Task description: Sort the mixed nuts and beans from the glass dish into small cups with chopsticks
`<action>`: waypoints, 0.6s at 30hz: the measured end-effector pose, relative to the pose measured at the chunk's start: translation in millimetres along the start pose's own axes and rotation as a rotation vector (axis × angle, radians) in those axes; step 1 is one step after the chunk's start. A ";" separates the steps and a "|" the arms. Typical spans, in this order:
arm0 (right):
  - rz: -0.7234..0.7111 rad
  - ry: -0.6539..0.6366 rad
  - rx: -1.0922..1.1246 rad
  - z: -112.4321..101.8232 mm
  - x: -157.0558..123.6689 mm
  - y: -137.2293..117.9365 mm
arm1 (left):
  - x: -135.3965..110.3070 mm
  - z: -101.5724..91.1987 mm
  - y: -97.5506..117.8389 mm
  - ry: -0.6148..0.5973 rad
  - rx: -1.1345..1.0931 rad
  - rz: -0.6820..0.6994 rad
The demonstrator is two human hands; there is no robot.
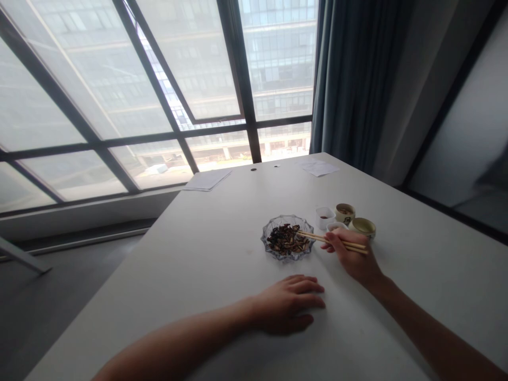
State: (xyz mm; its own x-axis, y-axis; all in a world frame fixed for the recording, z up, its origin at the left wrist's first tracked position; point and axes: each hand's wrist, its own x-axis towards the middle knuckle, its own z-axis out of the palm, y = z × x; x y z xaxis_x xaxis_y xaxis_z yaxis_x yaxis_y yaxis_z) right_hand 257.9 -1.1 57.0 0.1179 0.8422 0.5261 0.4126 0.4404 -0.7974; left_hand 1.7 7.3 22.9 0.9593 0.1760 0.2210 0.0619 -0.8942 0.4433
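Observation:
My right hand (353, 259) is closed around a pair of wooden chopsticks (329, 239). Their tips reach over the right side of a clear glass bowl (265, 244) with a scalloped rim. Inside the bowl lies a heap of small dark brown and tan pieces (288, 242), perhaps seeds or dried bits; I cannot make out their kind. Whether the tips pinch a piece is too small to tell. My left hand (291, 304) rests palm down on the white table (190, 264), in front of the bowl, fingers spread and holding nothing.
Behind my right hand stand a white square cup (324, 218) with a little dark content, a second white cup (336, 226) partly hidden, a cream cup (344, 212) holding small pieces, and a greenish cup (364, 226). Papers (208, 181) and another sheet (320, 167) lie at the far edge.

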 end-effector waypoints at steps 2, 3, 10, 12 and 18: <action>-0.003 -0.019 -0.019 -0.1 0.9 -2.2 | -0.2 0.0 -0.2 0.002 0.001 0.000; -0.004 -0.026 -0.026 0.1 1.2 -2.6 | -0.4 0.0 -0.1 0.002 0.001 0.000; -0.037 -0.007 -0.049 3.3 -1.4 -1.6 | -1.1 0.2 0.7 0.008 0.006 0.000; -0.061 0.010 -0.050 2.3 -1.9 -3.6 | -1.2 0.5 0.2 0.005 0.009 0.001; -0.123 0.242 -0.103 -15.4 7.4 -2.5 | -1.5 1.4 -1.3 0.002 -0.008 -0.011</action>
State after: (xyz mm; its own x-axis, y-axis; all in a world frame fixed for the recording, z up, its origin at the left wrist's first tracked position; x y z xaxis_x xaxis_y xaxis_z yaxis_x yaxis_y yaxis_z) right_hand 271.7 -0.7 67.5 0.2684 0.6800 0.6823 0.5250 0.4906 -0.6955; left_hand 0.6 7.6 20.7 0.9579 0.1866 0.2180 0.0701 -0.8889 0.4526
